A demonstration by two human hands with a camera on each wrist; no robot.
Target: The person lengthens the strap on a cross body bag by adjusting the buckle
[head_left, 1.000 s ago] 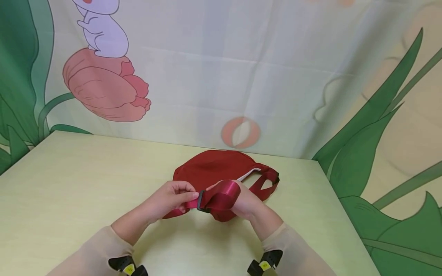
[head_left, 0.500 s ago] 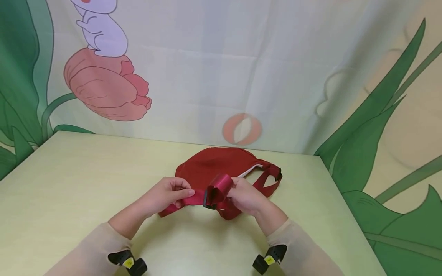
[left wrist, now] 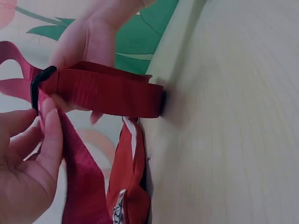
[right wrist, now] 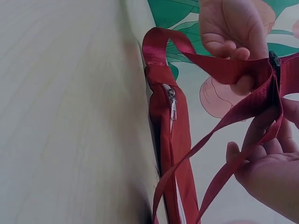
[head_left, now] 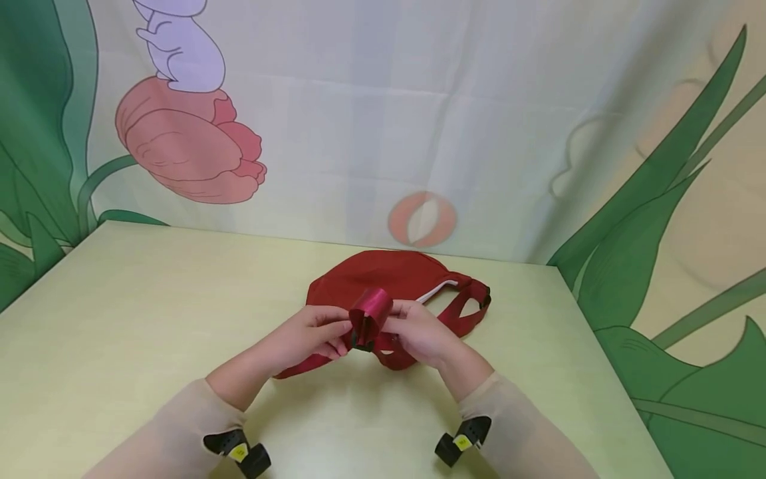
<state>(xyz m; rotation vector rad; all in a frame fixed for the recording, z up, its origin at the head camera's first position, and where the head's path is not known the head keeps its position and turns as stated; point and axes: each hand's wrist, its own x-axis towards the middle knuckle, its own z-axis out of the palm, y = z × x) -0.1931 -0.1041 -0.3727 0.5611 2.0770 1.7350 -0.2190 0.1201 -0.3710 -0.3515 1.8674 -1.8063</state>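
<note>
A red waist bag (head_left: 383,269) lies on the table, its strap (head_left: 372,307) raised in a shiny loop between both hands. A black slider buckle (left wrist: 38,88) is threaded on the strap. My left hand (head_left: 305,338) pinches the strap right at the buckle, thumb and fingertips by its lower edge in the left wrist view. On the other side, my right hand (head_left: 419,332) holds the strap, with fingers tucked behind the webbing and close to the buckle in the right wrist view. Beneath, the bag's zipper pull (right wrist: 173,109) and white zipper edge show.
The pale wooden table (head_left: 149,319) reaches back to a printed cloth backdrop (head_left: 311,133) with a flower and green leaves. At the bag's right end, another strap loop (head_left: 469,322) with a black fitting rests on the table.
My left hand has moved right, up to the buckle, covering the strap stretch that showed between them. The strap loop has turned upright and shifted slightly left from my right hand.
</note>
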